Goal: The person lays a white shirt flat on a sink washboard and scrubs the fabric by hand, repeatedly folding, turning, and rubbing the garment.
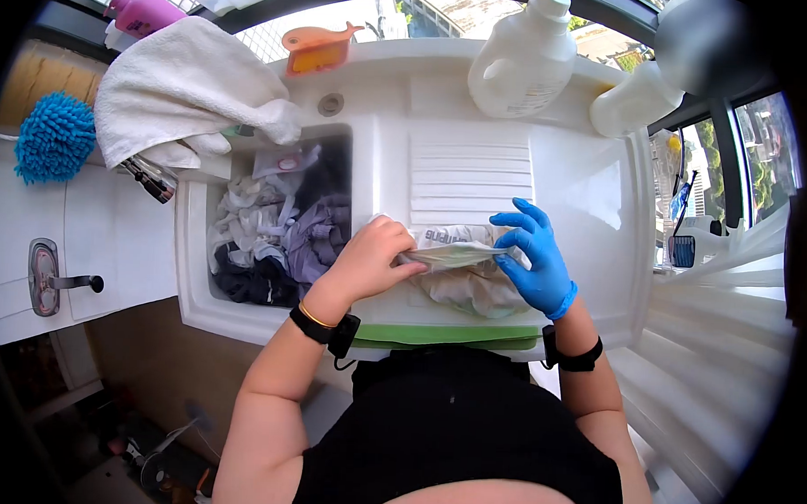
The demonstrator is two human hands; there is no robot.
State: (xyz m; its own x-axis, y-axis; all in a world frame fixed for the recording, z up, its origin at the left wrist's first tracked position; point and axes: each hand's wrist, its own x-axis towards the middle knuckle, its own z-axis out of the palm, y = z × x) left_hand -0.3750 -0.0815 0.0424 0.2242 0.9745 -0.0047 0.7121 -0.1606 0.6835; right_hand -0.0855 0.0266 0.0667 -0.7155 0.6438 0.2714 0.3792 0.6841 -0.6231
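My left hand (369,258) is bare and closed, its thumb and fingers gripping the left end of a white cloth with grey printed lettering (473,290). A blue rubber glove covers my right hand (535,261). Its thumb and a finger pinch the right end of the cloth's raised edge, while other fingers are lifted. The cloth lies bunched below the ridged washboard (471,174) of the white sink. Its lower part rests on the sink surface, and I cannot tell what kind of garment it is.
Left of the washboard, a basin holds soaking clothes (280,225). A white towel (192,85) hangs over its back corner. A white detergent jug (524,65), a second white bottle (635,98) and an orange whale-shaped brush (319,49) stand along the back. A green strip (445,336) lines the front edge.
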